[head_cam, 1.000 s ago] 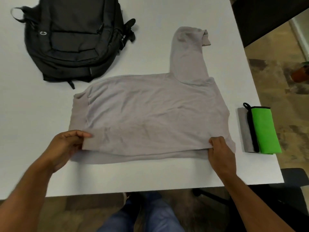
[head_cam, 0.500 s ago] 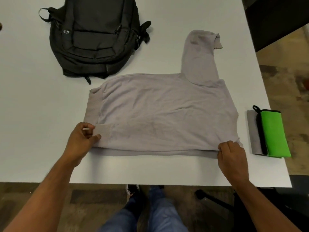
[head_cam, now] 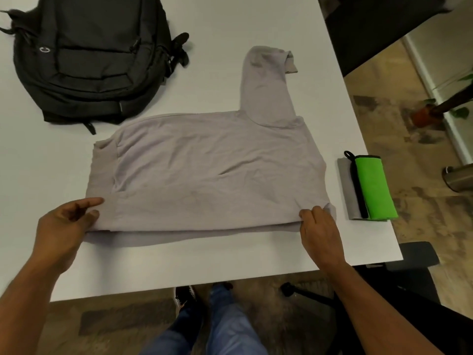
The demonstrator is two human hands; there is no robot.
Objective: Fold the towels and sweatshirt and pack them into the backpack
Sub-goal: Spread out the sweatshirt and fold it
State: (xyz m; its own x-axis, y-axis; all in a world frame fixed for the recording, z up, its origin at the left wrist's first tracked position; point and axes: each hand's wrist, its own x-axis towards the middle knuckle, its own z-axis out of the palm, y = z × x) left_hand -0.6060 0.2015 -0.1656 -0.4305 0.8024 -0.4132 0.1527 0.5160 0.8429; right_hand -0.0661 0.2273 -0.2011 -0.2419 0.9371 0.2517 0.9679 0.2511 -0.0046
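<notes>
Head view: a grey sweatshirt (head_cam: 212,170) was seen spread across the middle of the white table (head_cam: 38,175), folded over itself so that a lower layer showed along the near edge, while its hood (head_cam: 266,85) was left sticking out flat toward the far edge. The near left corner of the upper layer was pinched between thumb and fingers of the left hand (head_cam: 64,226); the near right corner was gripped by the curled fingers of the right hand (head_cam: 320,226). A black backpack (head_cam: 89,55) was seen lying at the far left corner, apparently zipped, with nothing packed. Two folded towels (head_cam: 368,188), green over grey, were stacked at the right edge, well apart from the backpack. The towels were judged done and the sweatshirt partly folded; left to be done were the hood, further folds, opening the backpack, and packing everything.
</notes>
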